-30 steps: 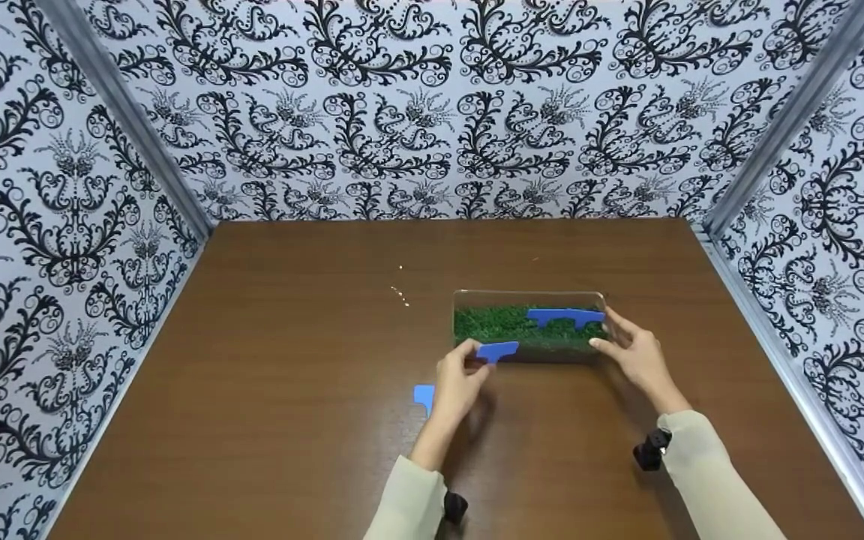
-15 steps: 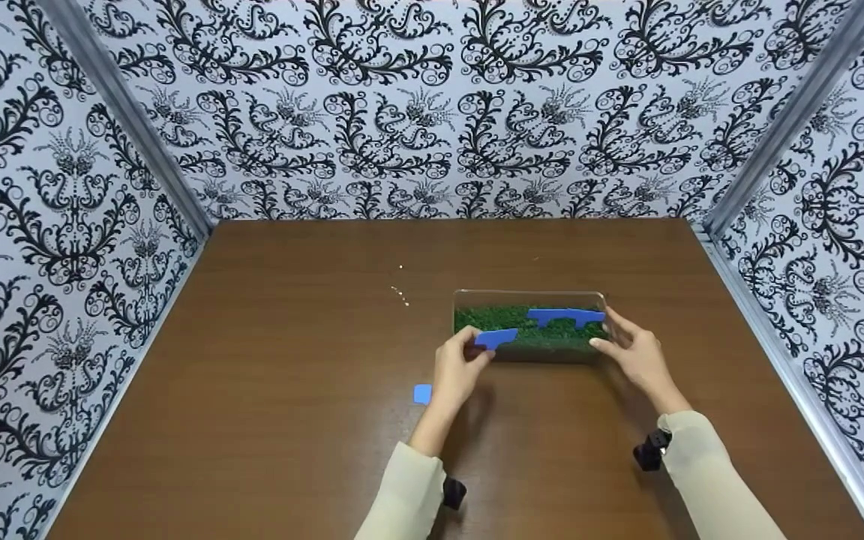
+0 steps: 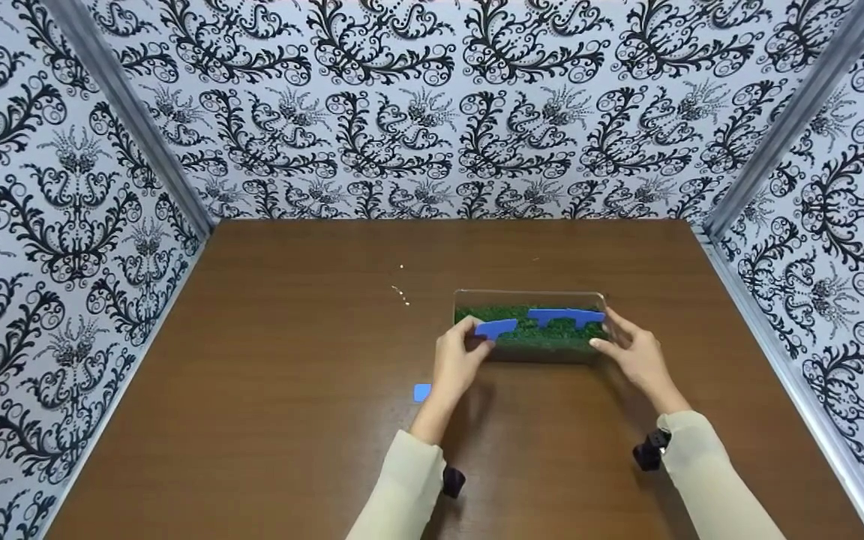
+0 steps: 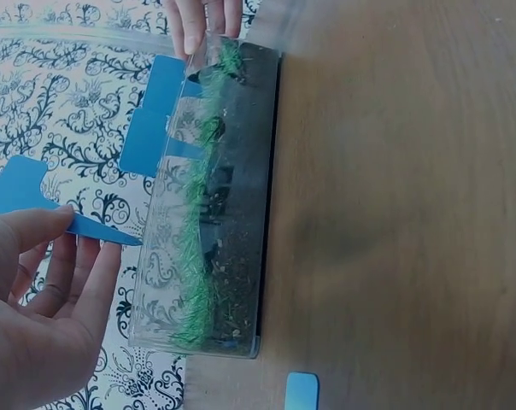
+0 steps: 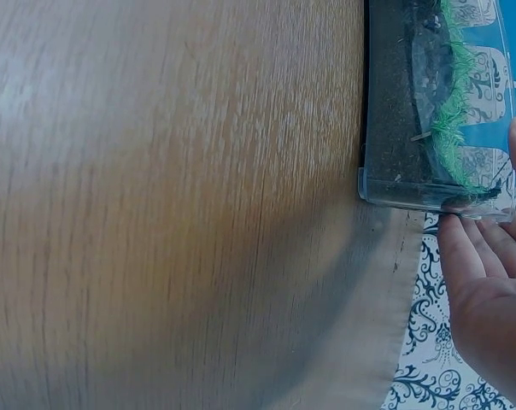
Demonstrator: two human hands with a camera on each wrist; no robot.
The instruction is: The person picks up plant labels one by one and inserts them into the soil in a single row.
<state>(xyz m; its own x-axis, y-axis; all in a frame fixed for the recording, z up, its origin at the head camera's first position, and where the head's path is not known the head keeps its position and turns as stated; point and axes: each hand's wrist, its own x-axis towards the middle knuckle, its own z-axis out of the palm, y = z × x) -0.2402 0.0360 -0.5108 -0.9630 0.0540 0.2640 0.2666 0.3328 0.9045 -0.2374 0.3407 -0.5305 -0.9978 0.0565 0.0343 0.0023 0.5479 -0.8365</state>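
Note:
My left hand pinches a blue T-shaped plant label between thumb and fingers, over the front left of a clear planter box. In the left wrist view, the label's pointed stem aims at the box, its tip near the rim. Dark soil and green grass fill the box. Blue labels stand side by side in its right half, stems down among the grass. My right hand holds the box's right end, thumb at the front and fingers against the end wall.
Another blue label lies on the brown wooden table, partly hidden by my left forearm. Small pale specks are on the tabletop left of the box. Patterned walls enclose the back and sides.
My left hand has moved slightly away from me and brought its label from before the box's front wall to over the grass. My right hand and the box have stayed in place.

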